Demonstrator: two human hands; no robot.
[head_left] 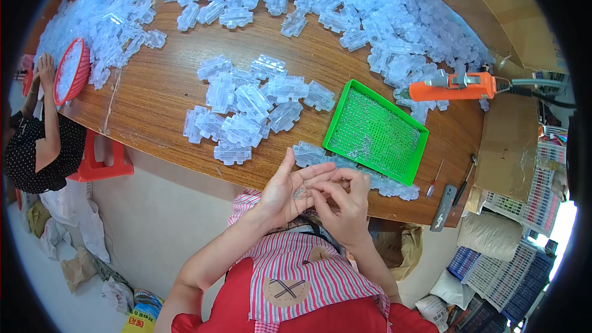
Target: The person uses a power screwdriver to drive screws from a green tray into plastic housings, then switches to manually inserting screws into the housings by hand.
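My left hand (290,190) is held palm up near the table's front edge, with a few tiny metal pieces (300,192) lying in the palm. My right hand (346,202) is beside it, its fingertips pinching at those pieces. Just beyond my hands lie clear plastic parts (311,153) on the wooden table (154,92). A green tray (376,131) full of small metal pieces sits to the right of them. A cluster of clear plastic parts (246,108) lies in the middle of the table.
A large heap of clear plastic parts (345,0) covers the table's far side. An orange power screwdriver (453,87) hangs at right. Small tools (445,206) lie at the table's right corner. Another person (37,142) at left holds a red basket (71,71). Bags and crates stand on the floor.
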